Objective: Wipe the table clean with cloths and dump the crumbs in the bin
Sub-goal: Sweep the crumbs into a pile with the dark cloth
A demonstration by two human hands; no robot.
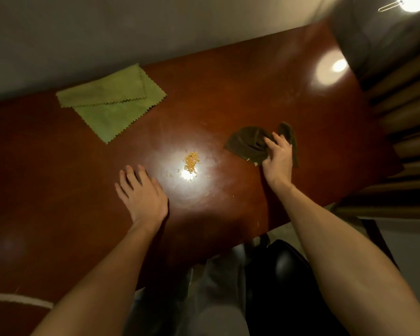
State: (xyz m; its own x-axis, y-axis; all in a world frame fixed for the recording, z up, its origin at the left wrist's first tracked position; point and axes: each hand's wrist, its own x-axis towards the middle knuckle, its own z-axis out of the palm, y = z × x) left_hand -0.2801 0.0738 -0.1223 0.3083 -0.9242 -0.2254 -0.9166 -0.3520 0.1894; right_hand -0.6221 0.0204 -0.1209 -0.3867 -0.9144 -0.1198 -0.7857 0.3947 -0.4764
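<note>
A small heap of yellow crumbs [191, 162] lies mid-table on the dark red wooden table [228, 93], under a bright light reflection. My right hand [278, 156] grips a bunched dark olive cloth [250, 141] to the right of the crumbs, pressing it on the table. My left hand [141, 192] rests flat on the table, fingers spread, just left of the crumbs and holding nothing. A light green cloth [112, 101] with zigzag edges lies folded at the far left, near the wall.
A few stray crumbs [255, 163] lie beside the dark cloth and near the front edge. Wooden slats of a chair back [403, 112] stand at the right. A dark bag or seat [281, 275] sits below the table's front edge. No bin is clearly visible.
</note>
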